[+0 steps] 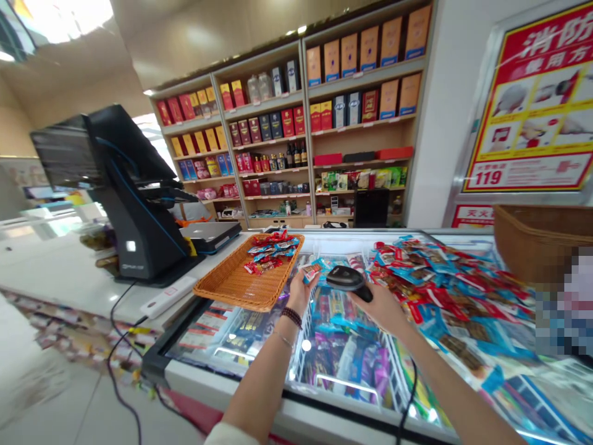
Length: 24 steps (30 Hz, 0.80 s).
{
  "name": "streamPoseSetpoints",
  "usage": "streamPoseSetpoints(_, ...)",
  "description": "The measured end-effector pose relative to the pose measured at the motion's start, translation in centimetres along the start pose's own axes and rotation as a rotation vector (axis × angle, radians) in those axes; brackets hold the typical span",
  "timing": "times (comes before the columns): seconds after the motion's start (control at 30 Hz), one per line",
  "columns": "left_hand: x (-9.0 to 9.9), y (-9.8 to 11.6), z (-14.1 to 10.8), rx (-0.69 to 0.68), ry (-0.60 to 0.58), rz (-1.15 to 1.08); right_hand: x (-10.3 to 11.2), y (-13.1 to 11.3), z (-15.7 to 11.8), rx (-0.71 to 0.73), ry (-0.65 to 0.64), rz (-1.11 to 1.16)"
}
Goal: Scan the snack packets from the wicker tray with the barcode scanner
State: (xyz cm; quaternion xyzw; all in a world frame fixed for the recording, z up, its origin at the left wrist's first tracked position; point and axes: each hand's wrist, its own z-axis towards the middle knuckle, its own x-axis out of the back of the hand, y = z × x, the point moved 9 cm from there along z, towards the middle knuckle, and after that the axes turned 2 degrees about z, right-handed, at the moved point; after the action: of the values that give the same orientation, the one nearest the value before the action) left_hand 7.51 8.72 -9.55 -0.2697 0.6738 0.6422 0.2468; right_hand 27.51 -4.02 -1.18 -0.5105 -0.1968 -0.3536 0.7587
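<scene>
Over the freezer's glass top, my left hand (300, 292) pinches a small blue and red snack packet (312, 270). Close by on the right, my right hand (377, 307) is wrapped round a black barcode scanner (347, 280), whose head points left at the packet. A brown wicker basket (222, 287) lies to the left of my left hand, with several red and blue packets (273, 252) at its far end. A large loose heap of similar packets (435, 278) spreads over the glass to the right of my right hand.
The chest freezer (222, 386) holds bagged goods under its glass. To the left, a black checkout terminal (143, 216) and a white power strip (167, 296) sit on the counter. A cable (410, 395) hangs below my right arm. A brown basket (542, 241) stands at the far right.
</scene>
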Motion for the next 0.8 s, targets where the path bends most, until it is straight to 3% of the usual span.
streamPoseSetpoints(0.17, -2.5, -1.0, -0.3, 0.001, -0.086, 0.017, 1.5, 0.6, -0.8, -0.006, 0.034, 0.031)
streamPoseSetpoints(0.27, -4.7, -1.6, -0.4, 0.006, -0.089, 0.008, 3.7, 1.9, -1.2, -0.026, 0.1, 0.06)
streamPoseSetpoints(0.37, -7.4, -2.8, -0.2, 0.03, -0.038, 0.043, 7.9, 4.5, -1.6, -0.092, 0.22, 0.058)
streamPoseSetpoints(0.47, -11.4, -4.3, -0.2, 0.033, -0.056, 0.108, 13.6, 7.8, -2.6, -0.179, 0.364, 0.029)
streamPoseSetpoints(0.63, -19.5, -7.8, -1.6, 0.041, -0.252, 0.268, 22.3, 12.7, -6.0, -0.321, 0.557, -0.007)
streamPoseSetpoints(0.7, -22.6, -8.7, -2.8, -0.032, -0.384, 0.32, 24.4, 14.1, -7.6, -0.374, 0.6, -0.023)
streamPoseSetpoints(0.8, -26.4, -9.9, -5.1, -0.174, -0.651, 0.4, 25.6, 15.6, -9.6, -0.444, 0.612, -0.024)
